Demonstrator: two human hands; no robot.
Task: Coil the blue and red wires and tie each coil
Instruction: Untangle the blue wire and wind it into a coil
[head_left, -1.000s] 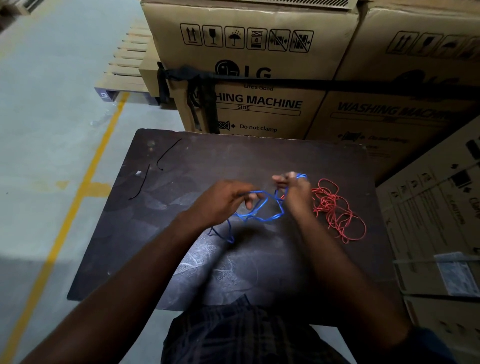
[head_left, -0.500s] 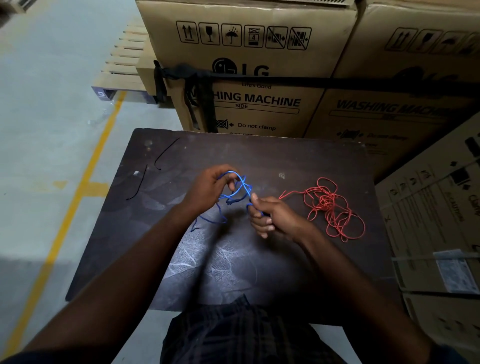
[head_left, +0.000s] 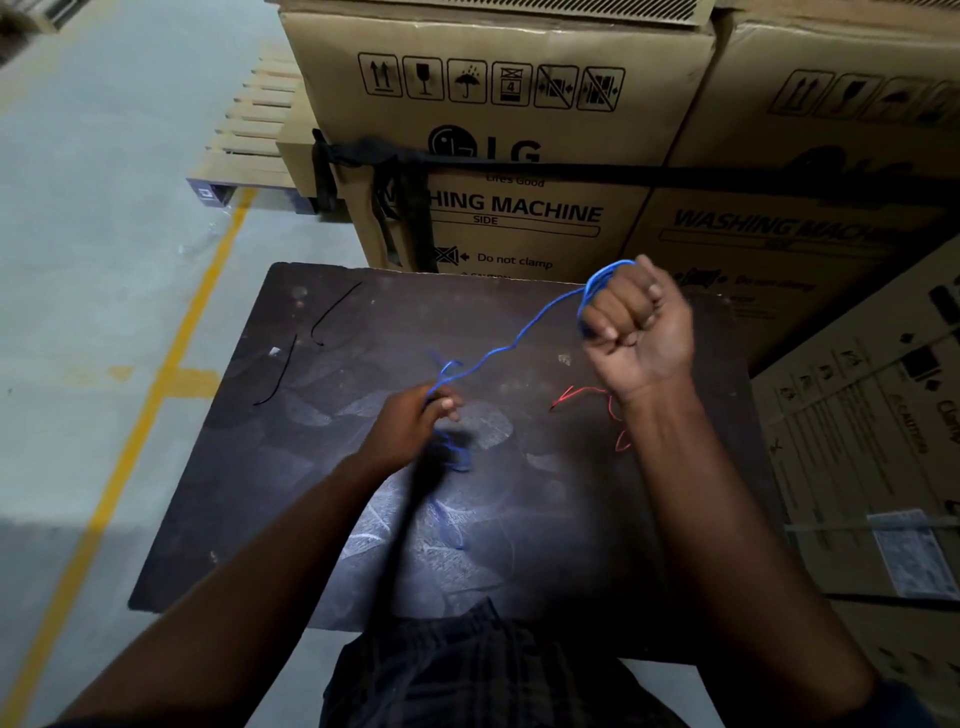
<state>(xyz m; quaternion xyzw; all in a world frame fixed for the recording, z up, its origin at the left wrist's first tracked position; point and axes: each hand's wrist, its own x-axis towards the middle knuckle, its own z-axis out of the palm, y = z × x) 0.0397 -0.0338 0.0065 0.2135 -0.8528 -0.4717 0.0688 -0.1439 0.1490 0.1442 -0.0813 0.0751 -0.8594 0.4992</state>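
over table (head_left: 332, 457), fingers (head_left: 615, 312) clutch blue wire (head_left: 519, 341)

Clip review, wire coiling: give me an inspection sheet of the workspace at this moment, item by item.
Surface: dark table top, scuffed with pale marks.
Job's things: blue wire stretched between both hands, with more of it loose below the left hand; red wire on the table, mostly hidden behind the right forearm.
Clutter: thin black strands and a small white scrap at the table's far left.
Grippers: left hand pinches the blue wire low over the table; right hand, raised, grips a bunch of its loops.
Cables: nothing seen beyond the job's wires.
Surroundings: cardboard boxes bound by a black strap; pallet; yellow floor line.
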